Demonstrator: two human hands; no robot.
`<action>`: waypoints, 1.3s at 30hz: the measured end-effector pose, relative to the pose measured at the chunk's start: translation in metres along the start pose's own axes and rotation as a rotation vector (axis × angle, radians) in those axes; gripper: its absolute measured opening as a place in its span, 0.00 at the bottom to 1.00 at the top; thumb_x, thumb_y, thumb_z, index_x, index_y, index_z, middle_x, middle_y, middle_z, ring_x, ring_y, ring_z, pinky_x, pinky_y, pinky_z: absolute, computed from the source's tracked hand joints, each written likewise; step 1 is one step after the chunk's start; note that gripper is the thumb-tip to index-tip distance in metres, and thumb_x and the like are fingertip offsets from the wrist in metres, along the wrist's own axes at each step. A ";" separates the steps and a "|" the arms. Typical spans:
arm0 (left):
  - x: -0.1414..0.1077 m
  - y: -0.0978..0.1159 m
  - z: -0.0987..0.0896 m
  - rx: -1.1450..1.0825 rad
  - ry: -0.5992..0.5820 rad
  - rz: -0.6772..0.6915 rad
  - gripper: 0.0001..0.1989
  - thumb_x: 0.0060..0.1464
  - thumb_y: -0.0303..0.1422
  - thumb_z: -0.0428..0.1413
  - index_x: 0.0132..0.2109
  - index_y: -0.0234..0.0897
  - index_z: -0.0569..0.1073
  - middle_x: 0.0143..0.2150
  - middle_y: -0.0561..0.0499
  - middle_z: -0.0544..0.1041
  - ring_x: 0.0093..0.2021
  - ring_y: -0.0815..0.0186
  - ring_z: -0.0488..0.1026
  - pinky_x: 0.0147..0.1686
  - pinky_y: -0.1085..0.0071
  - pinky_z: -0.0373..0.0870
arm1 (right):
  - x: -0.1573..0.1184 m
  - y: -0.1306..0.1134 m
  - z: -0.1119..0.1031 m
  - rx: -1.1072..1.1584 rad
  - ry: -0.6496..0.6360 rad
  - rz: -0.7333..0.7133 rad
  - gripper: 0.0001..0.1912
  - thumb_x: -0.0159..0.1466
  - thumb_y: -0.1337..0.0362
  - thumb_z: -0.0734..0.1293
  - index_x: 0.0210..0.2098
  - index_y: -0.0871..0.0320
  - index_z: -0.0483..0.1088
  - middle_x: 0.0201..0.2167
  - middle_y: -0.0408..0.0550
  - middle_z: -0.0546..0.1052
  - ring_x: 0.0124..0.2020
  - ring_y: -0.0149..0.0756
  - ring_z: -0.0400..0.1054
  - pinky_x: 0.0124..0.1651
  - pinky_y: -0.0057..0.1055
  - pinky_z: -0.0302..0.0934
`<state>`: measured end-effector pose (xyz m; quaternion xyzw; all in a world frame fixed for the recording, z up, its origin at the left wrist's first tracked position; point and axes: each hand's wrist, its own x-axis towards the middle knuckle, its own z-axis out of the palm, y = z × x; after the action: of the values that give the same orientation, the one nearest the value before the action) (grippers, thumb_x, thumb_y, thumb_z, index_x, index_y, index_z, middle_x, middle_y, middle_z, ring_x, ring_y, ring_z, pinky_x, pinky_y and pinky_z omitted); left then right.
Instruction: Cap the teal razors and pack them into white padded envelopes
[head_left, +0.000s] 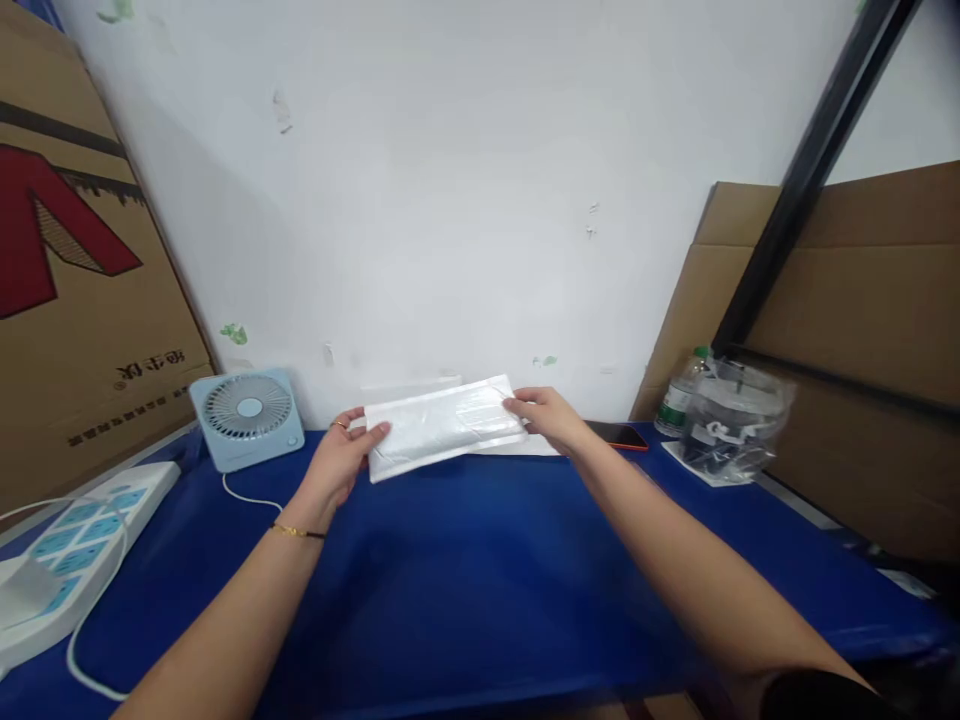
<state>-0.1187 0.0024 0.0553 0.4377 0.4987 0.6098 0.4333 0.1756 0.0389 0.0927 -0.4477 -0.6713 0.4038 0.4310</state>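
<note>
A flat white padded packet (446, 428) with a glossy wrapper and sealed edges is held up above the blue table. My left hand (341, 455) pinches its left end, thumb on the front face. At the opposite end, my right hand (546, 412) grips the right edge between thumb and fingers. The packet tilts slightly, its right side higher. Behind it, white flat items (517, 446) lie on the table against the wall, partly hidden by the packet. What the packet contains does not show.
On the left stand a light-blue fan (251, 415) and a white power strip (86, 550) with cables. To the right are a dark phone (619, 435), a bottle with a green cap (675, 400) and a clear plastic bag (731, 425). Cardboard flanks the blue table (465, 590).
</note>
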 end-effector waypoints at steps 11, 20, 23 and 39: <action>0.110 -0.021 -0.016 1.292 -0.004 0.626 0.22 0.57 0.45 0.46 0.56 0.44 0.67 0.57 0.46 0.67 0.56 0.56 0.64 0.53 0.60 0.61 | 0.115 0.033 0.096 -0.858 0.242 -0.374 0.12 0.63 0.61 0.60 0.45 0.53 0.68 0.45 0.52 0.67 0.47 0.42 0.60 0.48 0.39 0.56; 0.111 -0.036 -0.010 1.480 -0.183 0.582 0.30 0.55 0.56 0.39 0.58 0.47 0.64 0.55 0.47 0.70 0.53 0.54 0.66 0.49 0.57 0.59 | 0.104 0.059 0.117 -0.970 0.019 -0.374 0.23 0.67 0.50 0.51 0.51 0.53 0.66 0.45 0.53 0.69 0.47 0.43 0.60 0.49 0.39 0.55; 0.112 -0.039 -0.007 1.484 -0.145 0.600 0.29 0.55 0.55 0.40 0.58 0.47 0.64 0.55 0.46 0.70 0.55 0.54 0.65 0.50 0.56 0.57 | 0.103 0.066 0.123 -0.950 0.066 -0.370 0.22 0.68 0.51 0.51 0.54 0.52 0.64 0.48 0.53 0.68 0.49 0.44 0.59 0.49 0.39 0.55; 0.074 -0.019 0.018 1.480 -0.056 0.691 0.36 0.51 0.53 0.47 0.63 0.42 0.55 0.63 0.42 0.59 0.64 0.52 0.51 0.58 0.53 0.48 | 0.026 0.109 -0.043 -1.297 -0.323 0.019 0.38 0.50 0.69 0.67 0.60 0.56 0.58 0.58 0.56 0.63 0.52 0.46 0.64 0.50 0.35 0.58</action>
<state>-0.1177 0.0799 0.0458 0.7546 0.5983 0.2105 -0.1681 0.2376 0.1001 0.0099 -0.5560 -0.8303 -0.0159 -0.0350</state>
